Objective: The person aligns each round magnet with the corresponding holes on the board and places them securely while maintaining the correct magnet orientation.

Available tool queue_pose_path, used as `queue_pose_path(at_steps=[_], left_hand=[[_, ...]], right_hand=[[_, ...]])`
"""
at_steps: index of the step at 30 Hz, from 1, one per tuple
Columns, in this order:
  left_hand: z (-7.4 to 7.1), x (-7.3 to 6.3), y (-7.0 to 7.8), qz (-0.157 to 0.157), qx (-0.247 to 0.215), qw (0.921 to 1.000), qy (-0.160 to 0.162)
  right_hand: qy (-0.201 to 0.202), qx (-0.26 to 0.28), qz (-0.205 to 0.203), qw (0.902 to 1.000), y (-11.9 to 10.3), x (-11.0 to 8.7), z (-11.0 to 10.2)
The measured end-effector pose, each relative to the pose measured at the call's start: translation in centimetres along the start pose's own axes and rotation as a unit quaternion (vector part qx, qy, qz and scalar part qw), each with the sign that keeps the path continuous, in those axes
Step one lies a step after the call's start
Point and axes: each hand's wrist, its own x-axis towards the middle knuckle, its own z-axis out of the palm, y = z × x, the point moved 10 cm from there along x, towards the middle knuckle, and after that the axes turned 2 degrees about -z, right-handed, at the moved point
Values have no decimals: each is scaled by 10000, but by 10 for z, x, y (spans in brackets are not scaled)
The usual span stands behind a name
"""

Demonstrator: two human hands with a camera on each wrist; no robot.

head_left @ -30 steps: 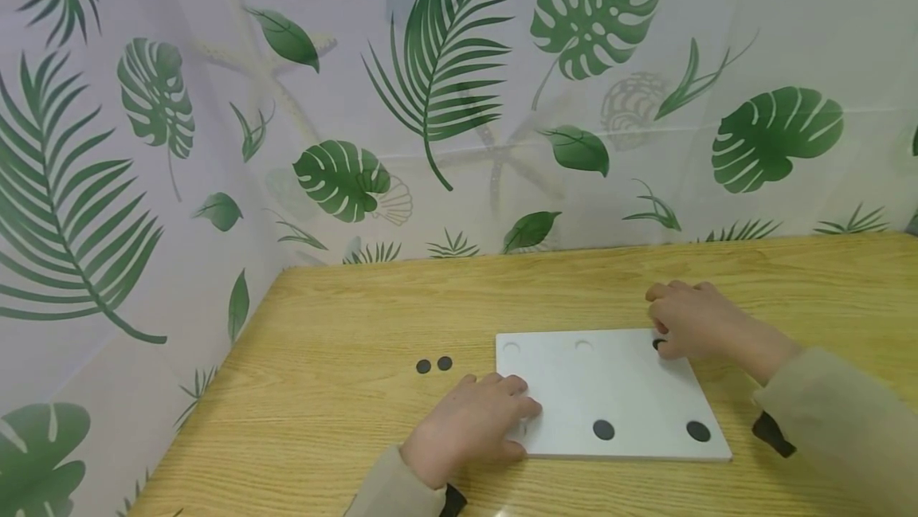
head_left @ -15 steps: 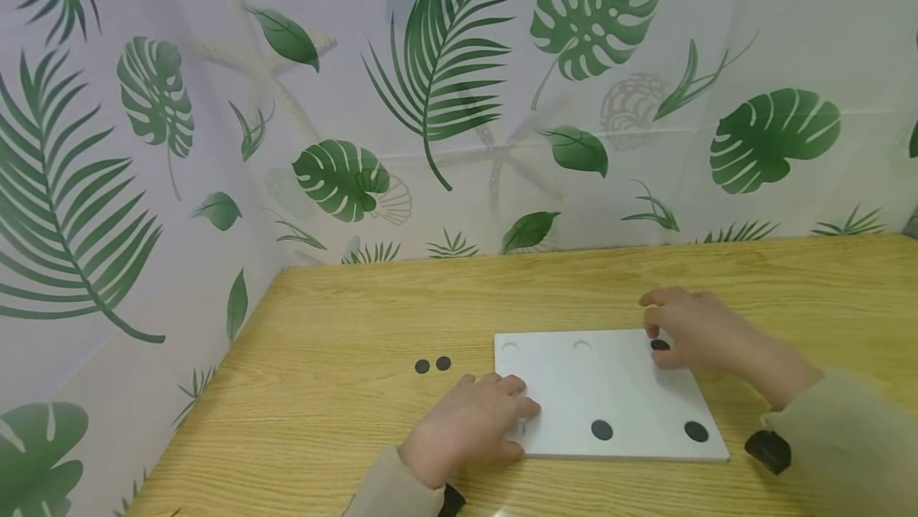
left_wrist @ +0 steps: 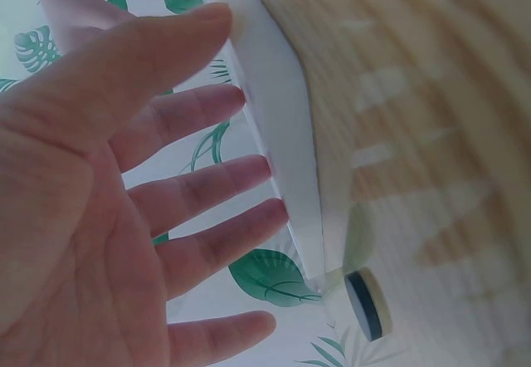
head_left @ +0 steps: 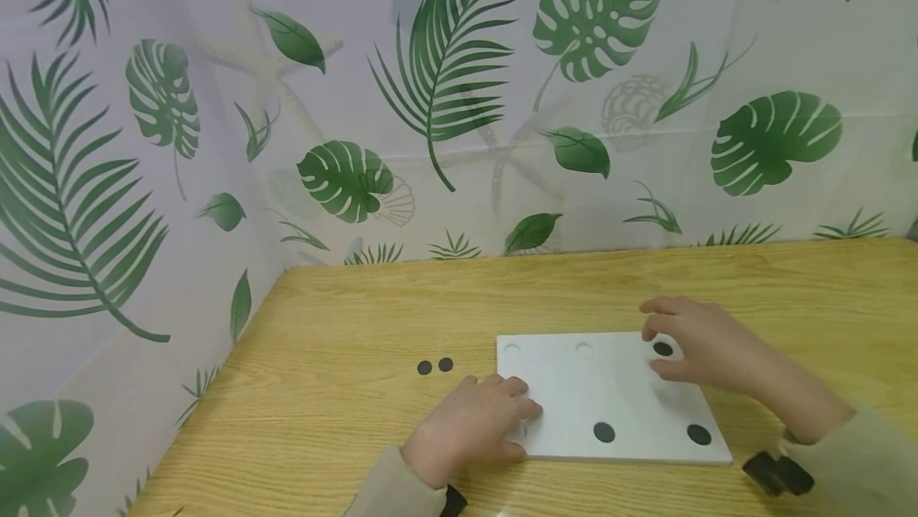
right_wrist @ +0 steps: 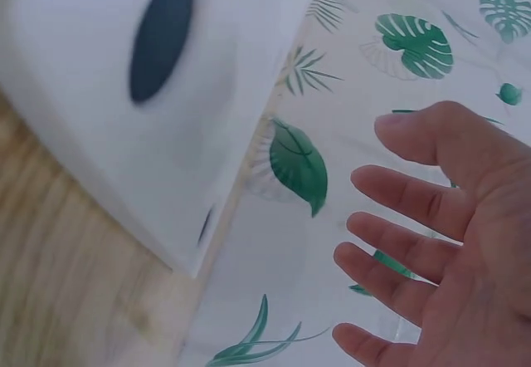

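Note:
A white board (head_left: 610, 389) lies on the table with round recesses in it. Black discs fill the front middle recess (head_left: 604, 432), the front right recess (head_left: 699, 434) and the back right recess (head_left: 663, 349). My left hand (head_left: 476, 425) rests on the board's left edge, fingers spread; in the left wrist view its fingertips (left_wrist: 270, 209) touch the board. Over the back right disc, my right hand (head_left: 710, 346) hovers with thumb and fingers apart, holding nothing. The right wrist view shows the same hand (right_wrist: 440, 234) away from the board. Left fingers partly cover a front left recess (head_left: 523, 427).
Two loose black discs, one (head_left: 425, 368) beside the other (head_left: 446, 364), lie on the wooden table (head_left: 344, 405) left of the board. Bare recesses show at the board's back left (head_left: 511, 348) and back middle (head_left: 584, 347). A leaf-print cloth (head_left: 459, 206) hangs behind the table.
My right hand has let go of the back right disc, its fingers spreading and drawing back slightly towards me, so the disc shows fully. The left hand has stayed on the board.

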Motion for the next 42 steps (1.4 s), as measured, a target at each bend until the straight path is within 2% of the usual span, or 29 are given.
queue_pose_path(at_steps=[15,31,42], left_hand=[[4,0,1,14,143,9999,69],[1,2,-1,-23,142,9999,-10],[-5,2,-1,12,-105,9999,-6]], right_hand=[[221,246,-103,9994,-5,-17,0],[393,114,-386,9984,-18,-31,-6],[-30,300,-164,9994,-14,-40,-5]])
